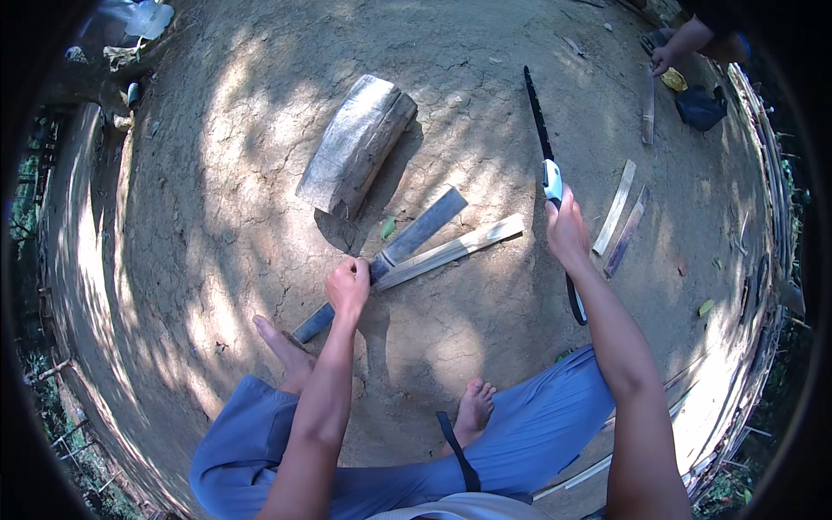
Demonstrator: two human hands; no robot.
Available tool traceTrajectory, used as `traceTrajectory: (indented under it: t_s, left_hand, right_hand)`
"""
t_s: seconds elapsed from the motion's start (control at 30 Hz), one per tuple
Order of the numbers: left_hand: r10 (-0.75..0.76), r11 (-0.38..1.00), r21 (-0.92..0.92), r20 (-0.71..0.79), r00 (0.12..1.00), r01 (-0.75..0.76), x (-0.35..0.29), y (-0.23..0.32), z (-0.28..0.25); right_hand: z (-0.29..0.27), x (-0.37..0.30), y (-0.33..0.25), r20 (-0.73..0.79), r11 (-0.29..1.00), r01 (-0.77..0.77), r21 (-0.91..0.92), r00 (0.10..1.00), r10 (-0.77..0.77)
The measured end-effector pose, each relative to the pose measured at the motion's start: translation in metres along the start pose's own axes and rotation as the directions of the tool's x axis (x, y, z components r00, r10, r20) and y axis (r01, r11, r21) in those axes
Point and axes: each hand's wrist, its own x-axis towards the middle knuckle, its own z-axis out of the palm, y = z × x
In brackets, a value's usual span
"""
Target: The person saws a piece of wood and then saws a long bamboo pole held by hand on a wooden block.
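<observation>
my left hand (348,282) is clenched on the dark strip (425,227), near end beside my left foot (282,345); right hand (568,230) wraps the saw (553,179) right of it. slack grip could let the bare blade (538,113) nick me.

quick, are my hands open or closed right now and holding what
Left hand: closed, holding the dark flat strip.
Right hand: closed, holding the saw.

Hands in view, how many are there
3: your left hand around the dark strip, your right hand holding the saw, a co-worker's hand at upper right. Another may be hidden.
</observation>
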Motion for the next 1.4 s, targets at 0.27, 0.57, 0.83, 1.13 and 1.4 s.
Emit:
traceTrajectory:
  t_s: [0.27, 0.57, 0.83, 1.13, 1.4]
  left_hand:
    - [0.41, 0.867, 0.393, -0.219, 0.885, -0.305, 0.102, 0.113, -0.03]
    - [0.12, 0.864, 0.493, -0.004, 0.993, -0.103, 0.13, 0.144, -0.035]
    - [0.342, 0.933, 0.079, 0.113, 0.933, -0.351, 0.279, 0.043, -0.109]
    - [0.352, 0.932, -0.186, 0.255, 0.9, -0.312, 0.313, 0.035, -0.117]
    - [0.307, 0.944, 0.075, 0.153, 0.939, -0.321, 0.31, 0.021, -0.114]
  right_hand:
    - [0.023, 0.007, 0.028, 0.093, 0.971, -0.134, -0.199, 0.983, 0.155]
    - [0.01, 0.017, -0.091, 0.058, 0.987, 0.102, 0.121, 0.992, -0.11]
    - [0.081, 0.008, -0.173, 0.172, 0.934, 0.222, 0.281, 0.945, -0.277]
    - [0.139, -0.009, -0.171, 0.13, 0.954, 0.286, -0.091, 0.953, -0.274]
    - [0.134, 0.086, -0.288, -0.032, 0.712, 0.143, 0.687, 0.986, -0.166]
